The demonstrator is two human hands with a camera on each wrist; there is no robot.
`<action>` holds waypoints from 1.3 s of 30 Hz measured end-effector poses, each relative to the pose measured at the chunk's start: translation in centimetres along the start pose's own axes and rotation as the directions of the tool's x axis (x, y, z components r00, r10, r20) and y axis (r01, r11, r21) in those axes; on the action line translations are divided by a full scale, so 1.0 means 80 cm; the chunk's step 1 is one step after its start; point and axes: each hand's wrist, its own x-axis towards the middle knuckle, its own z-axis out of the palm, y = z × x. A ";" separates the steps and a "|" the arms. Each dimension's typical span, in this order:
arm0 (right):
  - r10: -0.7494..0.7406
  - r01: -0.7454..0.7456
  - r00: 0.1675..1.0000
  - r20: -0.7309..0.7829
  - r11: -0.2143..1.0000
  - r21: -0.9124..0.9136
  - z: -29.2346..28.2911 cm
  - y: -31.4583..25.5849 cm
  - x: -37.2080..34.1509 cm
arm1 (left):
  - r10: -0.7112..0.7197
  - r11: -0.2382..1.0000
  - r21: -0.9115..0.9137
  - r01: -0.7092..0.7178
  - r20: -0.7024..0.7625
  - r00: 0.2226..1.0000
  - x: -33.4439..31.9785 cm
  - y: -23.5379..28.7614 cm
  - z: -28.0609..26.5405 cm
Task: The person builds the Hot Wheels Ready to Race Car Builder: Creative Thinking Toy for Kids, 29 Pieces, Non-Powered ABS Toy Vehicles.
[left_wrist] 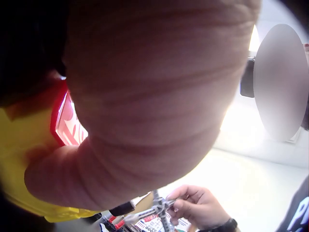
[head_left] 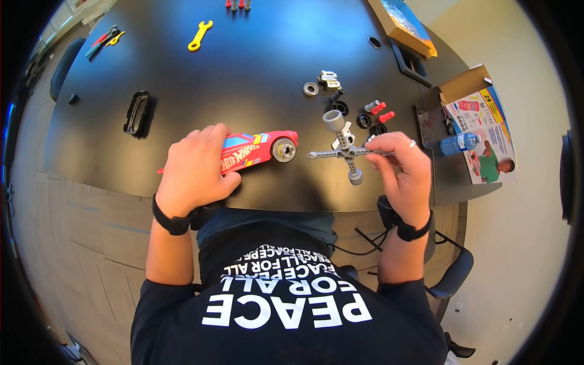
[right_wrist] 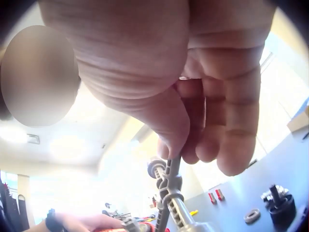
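My left hand (head_left: 198,164) grips a red toy car (head_left: 258,143) with Hot Wheels lettering from above, fingers over its far side and thumb on the near side. The car's wheel (head_left: 284,150) faces me near its right end. In the left wrist view the car's yellow underside (left_wrist: 24,169) shows beside the thumb. To the right, my right hand (head_left: 401,167) pinches one arm of a grey toy four-way lug wrench (head_left: 345,152) between thumb and fingers. The wrench hangs over the table, an arm pointing left toward the car's wheel, apart from it.
Grey and black wheel parts (head_left: 311,89), a white engine-like piece (head_left: 329,79) and red and grey pegs (head_left: 378,108) lie beyond the right hand. A black tray-like part (head_left: 137,114), yellow wrench (head_left: 200,35), water bottle (head_left: 459,143) and printed box (head_left: 483,131) surround the work.
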 end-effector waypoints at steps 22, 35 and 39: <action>-0.469 0.546 0.834 0.290 0.773 -0.322 0.020 -0.089 0.051 | -0.060 0.998 -0.007 0.061 0.051 0.997 0.002 0.003 -0.001; -0.324 0.392 0.902 0.285 0.892 -0.224 0.037 -0.111 0.051 | -0.011 0.999 0.030 0.011 -0.012 1.000 -0.001 -0.001 0.004; -0.292 0.387 0.896 0.335 0.883 -0.266 0.035 -0.108 0.050 | -0.004 1.000 0.026 0.004 -0.010 1.000 0.000 0.000 0.004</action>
